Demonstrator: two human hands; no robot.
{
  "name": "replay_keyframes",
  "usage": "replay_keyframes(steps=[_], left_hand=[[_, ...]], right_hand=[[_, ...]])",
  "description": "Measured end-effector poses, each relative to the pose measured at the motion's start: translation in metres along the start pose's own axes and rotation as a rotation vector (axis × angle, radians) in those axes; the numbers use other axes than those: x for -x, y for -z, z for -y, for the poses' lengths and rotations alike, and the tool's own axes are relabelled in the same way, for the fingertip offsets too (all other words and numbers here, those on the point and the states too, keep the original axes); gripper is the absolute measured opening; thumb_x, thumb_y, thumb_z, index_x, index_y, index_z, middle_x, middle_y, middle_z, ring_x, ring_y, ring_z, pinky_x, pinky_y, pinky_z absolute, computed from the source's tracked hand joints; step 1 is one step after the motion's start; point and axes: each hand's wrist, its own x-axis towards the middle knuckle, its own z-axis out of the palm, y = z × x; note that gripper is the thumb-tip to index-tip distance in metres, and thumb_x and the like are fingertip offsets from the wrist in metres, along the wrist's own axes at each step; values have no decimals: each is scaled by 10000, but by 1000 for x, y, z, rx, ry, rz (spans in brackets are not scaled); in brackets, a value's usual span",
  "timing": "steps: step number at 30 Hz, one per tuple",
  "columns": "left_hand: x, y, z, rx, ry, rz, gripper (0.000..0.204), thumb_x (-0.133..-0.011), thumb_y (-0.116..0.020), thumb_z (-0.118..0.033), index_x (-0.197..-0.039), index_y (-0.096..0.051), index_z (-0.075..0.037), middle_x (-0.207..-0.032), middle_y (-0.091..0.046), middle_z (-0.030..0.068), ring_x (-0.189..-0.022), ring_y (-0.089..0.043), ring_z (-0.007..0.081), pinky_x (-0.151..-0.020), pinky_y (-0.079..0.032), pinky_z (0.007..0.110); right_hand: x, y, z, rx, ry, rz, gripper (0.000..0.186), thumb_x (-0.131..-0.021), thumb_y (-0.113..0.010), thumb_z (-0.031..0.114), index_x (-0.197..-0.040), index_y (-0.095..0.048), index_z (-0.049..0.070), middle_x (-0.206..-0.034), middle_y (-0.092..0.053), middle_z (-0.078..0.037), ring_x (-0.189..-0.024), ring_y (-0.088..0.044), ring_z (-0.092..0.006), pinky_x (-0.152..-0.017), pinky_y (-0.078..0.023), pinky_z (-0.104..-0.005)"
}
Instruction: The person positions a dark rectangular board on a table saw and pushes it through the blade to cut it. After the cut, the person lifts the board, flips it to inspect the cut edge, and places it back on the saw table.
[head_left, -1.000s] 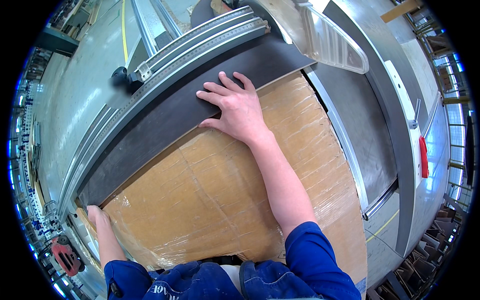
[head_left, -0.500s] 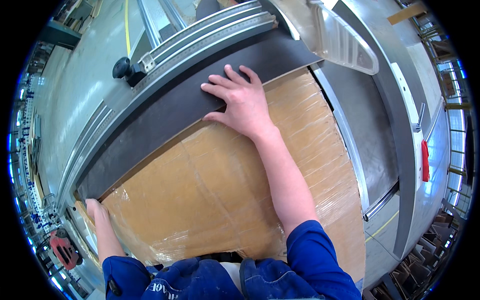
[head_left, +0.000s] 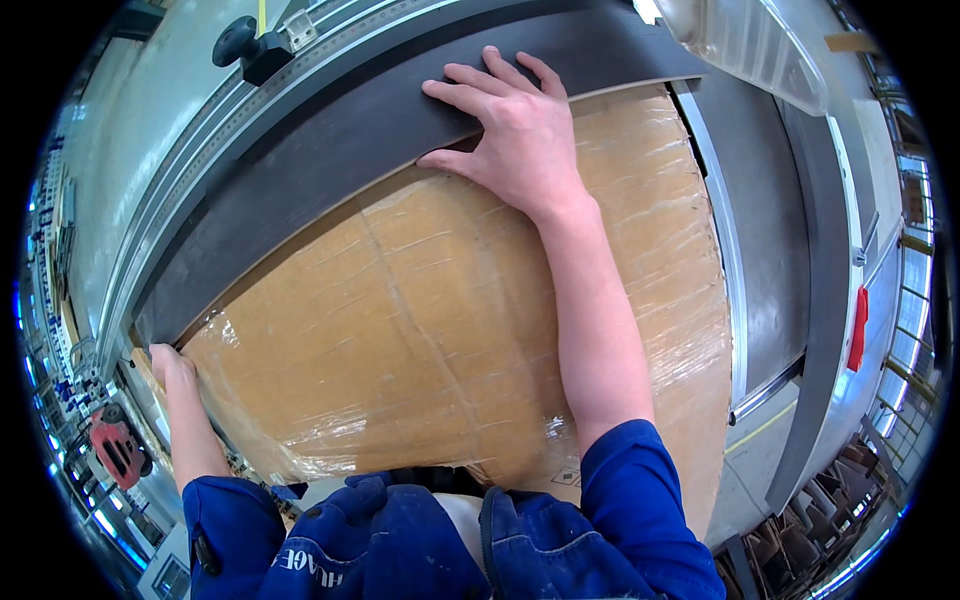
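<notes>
A long dark grey board [head_left: 330, 150] lies along the metal fence, its near edge resting over a cardboard sheet [head_left: 330, 330] wrapped in clear film. My right hand [head_left: 525, 135] is laid across the board with the fingers spread on its top face. The thumb of that hand points along the board's near edge. At the board's far left end, my left hand [head_left: 172, 362] is closed around the corner; its fingertips are hidden. Beyond the board's right end hangs a clear plastic guard [head_left: 750, 50].
A ruled metal fence [head_left: 190, 190] with a black knob [head_left: 238, 42] runs behind the board. To the right are a grey metal table [head_left: 760, 230], a long rail [head_left: 830, 270] and a red piece [head_left: 858, 330]. A red machine [head_left: 118, 448] stands low at the left.
The view has shifted, so the board, fence and cardboard sit higher in the picture. Both hands keep their places on the board, the right spread and the left closed at its end.
</notes>
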Motion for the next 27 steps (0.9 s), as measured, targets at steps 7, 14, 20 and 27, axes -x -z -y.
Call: replay_keyframes(steps=[7,14,20,27], left_hand=[[8,-1,-5,-56,1,-38,895,-1025,-607,-546,-1466,-505,226,-1635,-486,294,-1472,-524,403,-1243,-412,434],[6,-1,-7,-96,-26,-60,840,-969,-611,-487,-1428,-559,214,-1580,-546,301,-1420,-575,410,-1202,-458,445],[10,-4,-7,-107,6,-64,854,-996,-617,-520,-1442,-552,205,-1555,-574,291,-1409,-582,413,-1194,-464,437],[14,-4,-8,15,32,39,856,-1081,-550,-555,-1487,-511,198,-1572,-564,276,-1421,-577,399,-1190,-470,442]], right_hand=[[0,0,-3,23,1,4,684,-601,-992,475,-1211,-821,218,-1306,-778,2,-1358,-655,-261,-1233,-404,-499],[1,1,-2,7,-13,-3,705,-579,-999,470,-1202,-807,201,-1341,-755,-12,-1378,-640,-260,-1226,-408,-496],[-2,8,-1,-23,-42,13,790,-531,-1020,437,-1236,-791,164,-1356,-749,-54,-1377,-638,-273,-1220,-416,-498],[-18,22,-1,-4,-86,171,830,-528,-1027,442,-1277,-785,183,-1412,-719,-57,-1396,-621,-260,-1243,-390,-483]])
